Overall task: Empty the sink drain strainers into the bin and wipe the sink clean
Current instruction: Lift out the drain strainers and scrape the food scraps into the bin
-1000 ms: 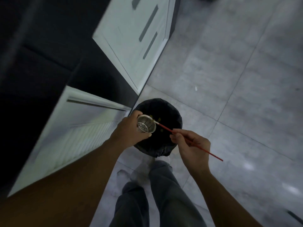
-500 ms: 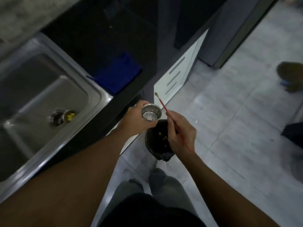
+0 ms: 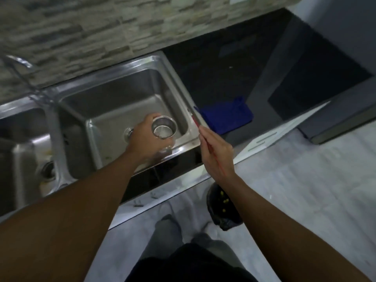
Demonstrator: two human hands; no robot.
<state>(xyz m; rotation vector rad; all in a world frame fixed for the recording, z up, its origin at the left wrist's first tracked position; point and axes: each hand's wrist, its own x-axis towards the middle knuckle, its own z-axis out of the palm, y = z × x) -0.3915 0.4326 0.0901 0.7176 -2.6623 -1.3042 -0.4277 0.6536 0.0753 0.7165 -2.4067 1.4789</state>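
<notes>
The left grip (image 3: 144, 139), curled round the emptied round steel strainer (image 3: 164, 127), has swung from the black bin (image 3: 217, 208) at five o'clock to over the steel sink (image 3: 122, 94). Reseating looks next. The right grip (image 3: 217, 157) pinches a thin red stick (image 3: 196, 120).

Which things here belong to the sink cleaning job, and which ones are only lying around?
For the job: strainer in left hand, red stick in right hand, sink, bin, blue cloth (likely for wiping).
Just there: tap, white cabinet door.
</notes>
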